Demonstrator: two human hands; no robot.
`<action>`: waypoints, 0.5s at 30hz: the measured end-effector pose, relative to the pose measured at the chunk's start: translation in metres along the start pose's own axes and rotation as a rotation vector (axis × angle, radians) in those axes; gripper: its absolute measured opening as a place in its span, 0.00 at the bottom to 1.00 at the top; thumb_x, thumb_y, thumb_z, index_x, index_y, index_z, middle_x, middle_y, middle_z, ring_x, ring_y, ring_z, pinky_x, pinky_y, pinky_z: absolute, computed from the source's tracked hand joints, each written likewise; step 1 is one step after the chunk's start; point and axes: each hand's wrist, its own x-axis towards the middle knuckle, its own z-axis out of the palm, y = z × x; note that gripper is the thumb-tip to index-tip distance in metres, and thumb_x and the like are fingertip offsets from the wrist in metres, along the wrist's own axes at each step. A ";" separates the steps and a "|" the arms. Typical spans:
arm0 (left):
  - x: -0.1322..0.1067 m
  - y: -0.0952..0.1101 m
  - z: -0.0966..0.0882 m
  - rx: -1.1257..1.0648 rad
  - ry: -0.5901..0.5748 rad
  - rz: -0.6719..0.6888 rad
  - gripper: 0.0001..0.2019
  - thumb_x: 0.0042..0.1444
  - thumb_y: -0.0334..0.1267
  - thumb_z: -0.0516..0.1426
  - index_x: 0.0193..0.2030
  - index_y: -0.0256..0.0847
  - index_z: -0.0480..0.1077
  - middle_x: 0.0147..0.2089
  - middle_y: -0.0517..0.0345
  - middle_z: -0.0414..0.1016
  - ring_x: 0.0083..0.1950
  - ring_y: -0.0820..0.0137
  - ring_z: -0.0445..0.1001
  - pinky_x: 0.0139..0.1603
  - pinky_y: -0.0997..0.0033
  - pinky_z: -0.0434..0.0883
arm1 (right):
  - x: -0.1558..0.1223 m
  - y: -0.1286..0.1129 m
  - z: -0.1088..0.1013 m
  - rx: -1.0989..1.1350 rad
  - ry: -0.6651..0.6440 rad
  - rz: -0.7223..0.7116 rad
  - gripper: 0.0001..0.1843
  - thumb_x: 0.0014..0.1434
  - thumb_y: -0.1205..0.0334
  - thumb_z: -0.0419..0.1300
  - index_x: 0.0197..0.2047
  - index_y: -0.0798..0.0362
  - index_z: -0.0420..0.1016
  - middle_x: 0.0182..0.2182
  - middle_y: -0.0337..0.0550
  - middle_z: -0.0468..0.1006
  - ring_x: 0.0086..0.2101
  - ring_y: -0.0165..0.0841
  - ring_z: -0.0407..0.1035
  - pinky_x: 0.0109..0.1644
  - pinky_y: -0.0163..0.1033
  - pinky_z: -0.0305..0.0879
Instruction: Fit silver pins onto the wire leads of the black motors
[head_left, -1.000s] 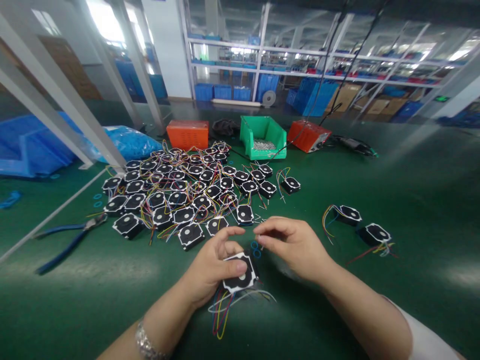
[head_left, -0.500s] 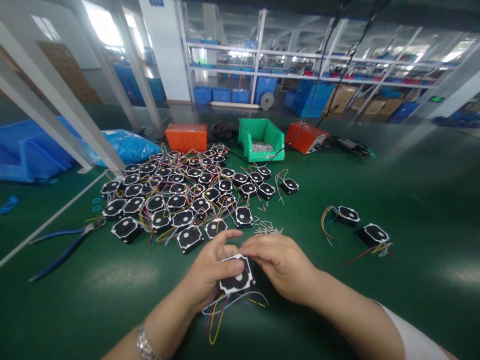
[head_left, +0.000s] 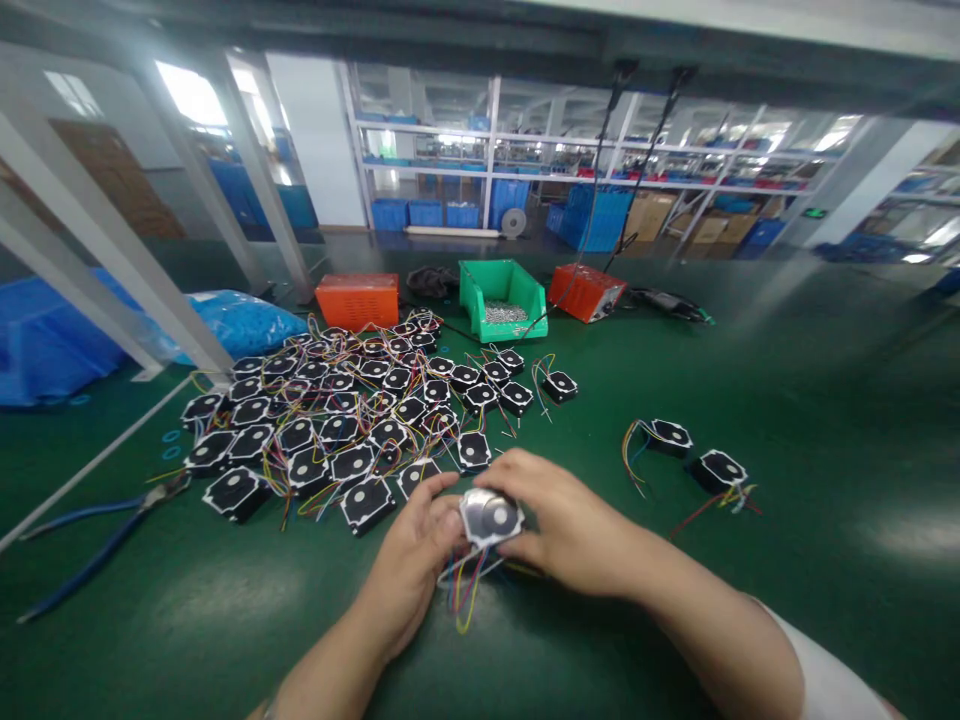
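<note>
Both hands hold one small square motor [head_left: 491, 516], black with silvery corners, above the bench near its front. Coloured wires [head_left: 466, 590] in red, yellow, blue and white hang from its near side. My left hand [head_left: 411, 555] is closed on its left edge, the thumb at the left corner. My right hand [head_left: 574, 525] grips it from the right, fingers over the far edge and thumb at the near right corner. A single similar motor [head_left: 474, 452] lies just beyond my fingers. Loose screws behind my right hand are mostly hidden.
Many wired motors [head_left: 345, 400] lie heaped at the left, with blue-handled pliers [head_left: 101, 540] beside them. Two motors [head_left: 718, 468] lie to the right. Behind are a green bin [head_left: 504, 325] of small metal parts and two orange boxes [head_left: 358, 302]. Metal posts [head_left: 161, 260] stand left.
My left thumb has moved off the motor's top face to its left edge. My right hand has gone from fingertips at the far corner to a grip on the right side. The view has shifted.
</note>
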 end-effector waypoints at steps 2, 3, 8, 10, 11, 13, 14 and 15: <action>0.001 -0.002 0.000 0.025 0.018 0.028 0.23 0.49 0.45 0.57 0.49 0.39 0.56 0.40 0.52 0.67 0.38 0.68 0.67 0.36 0.69 0.65 | 0.003 0.027 -0.019 -0.080 0.104 0.185 0.25 0.43 0.74 0.67 0.45 0.56 0.67 0.40 0.41 0.65 0.39 0.31 0.61 0.42 0.33 0.60; 0.002 -0.003 0.000 0.045 0.023 0.030 0.23 0.49 0.45 0.57 0.48 0.39 0.56 0.40 0.52 0.66 0.37 0.69 0.67 0.35 0.69 0.65 | 0.003 0.043 -0.028 -0.135 0.142 0.326 0.24 0.43 0.73 0.66 0.45 0.55 0.67 0.40 0.41 0.66 0.37 0.31 0.62 0.41 0.33 0.61; 0.006 -0.010 -0.004 0.122 0.033 -0.001 0.20 0.50 0.43 0.56 0.47 0.38 0.57 0.36 0.55 0.65 0.32 0.72 0.65 0.32 0.71 0.63 | -0.005 0.128 -0.050 -0.330 0.299 0.720 0.19 0.44 0.70 0.63 0.42 0.62 0.70 0.36 0.50 0.68 0.34 0.38 0.64 0.40 0.42 0.63; 0.006 -0.010 -0.004 0.138 0.040 -0.006 0.20 0.49 0.43 0.57 0.46 0.38 0.57 0.36 0.56 0.65 0.31 0.73 0.65 0.31 0.71 0.63 | -0.009 0.147 -0.045 -0.384 0.349 0.752 0.18 0.46 0.69 0.61 0.42 0.63 0.70 0.37 0.53 0.68 0.36 0.42 0.64 0.42 0.45 0.62; 0.006 -0.010 -0.004 0.141 0.045 -0.008 0.19 0.49 0.43 0.57 0.45 0.39 0.58 0.35 0.57 0.65 0.30 0.74 0.65 0.31 0.71 0.62 | -0.010 0.151 -0.040 -0.415 0.381 0.753 0.18 0.48 0.69 0.60 0.44 0.64 0.69 0.38 0.55 0.67 0.38 0.43 0.64 0.44 0.46 0.62; 0.006 -0.008 -0.002 0.146 0.056 -0.017 0.19 0.48 0.43 0.57 0.44 0.39 0.58 0.34 0.58 0.65 0.29 0.74 0.64 0.31 0.72 0.62 | -0.009 0.149 -0.028 -0.482 0.452 0.716 0.20 0.51 0.70 0.55 0.49 0.66 0.65 0.43 0.60 0.63 0.44 0.46 0.60 0.49 0.49 0.58; 0.006 -0.007 -0.002 0.144 0.058 -0.021 0.19 0.48 0.43 0.57 0.44 0.39 0.58 0.33 0.58 0.65 0.29 0.74 0.64 0.30 0.72 0.62 | -0.006 0.144 -0.021 -0.508 0.472 0.675 0.21 0.52 0.70 0.53 0.50 0.67 0.63 0.45 0.60 0.61 0.46 0.45 0.58 0.52 0.49 0.56; 0.006 -0.006 -0.001 0.142 0.057 -0.023 0.19 0.47 0.43 0.58 0.43 0.39 0.58 0.33 0.59 0.65 0.29 0.75 0.64 0.30 0.72 0.62 | -0.003 0.138 -0.014 -0.524 0.472 0.620 0.20 0.54 0.70 0.52 0.50 0.66 0.63 0.46 0.58 0.60 0.48 0.43 0.57 0.54 0.47 0.54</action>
